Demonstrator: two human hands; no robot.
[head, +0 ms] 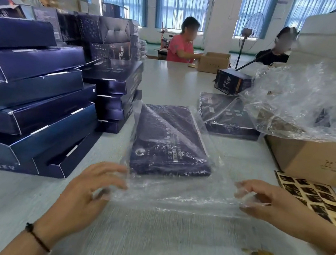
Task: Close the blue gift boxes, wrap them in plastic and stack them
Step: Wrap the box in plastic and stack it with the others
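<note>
Both hands down at the near edge of the tabletop (168, 78), pinching the open mouth of the plastic bag (176, 192). Left hand (83, 189) with fingers (113, 171) curled round the left corner, right hand (268, 201) nipping the right corner between thumb and fingertips. Probably held taut like that to fold or seal the loose flap. Blue box (169, 140) already closed and inside the bag, just beyond the fingers, not touching them. Further back: a wrapped box (225, 115) on the right, unwrapped stacks (31, 97) on the left.
</note>
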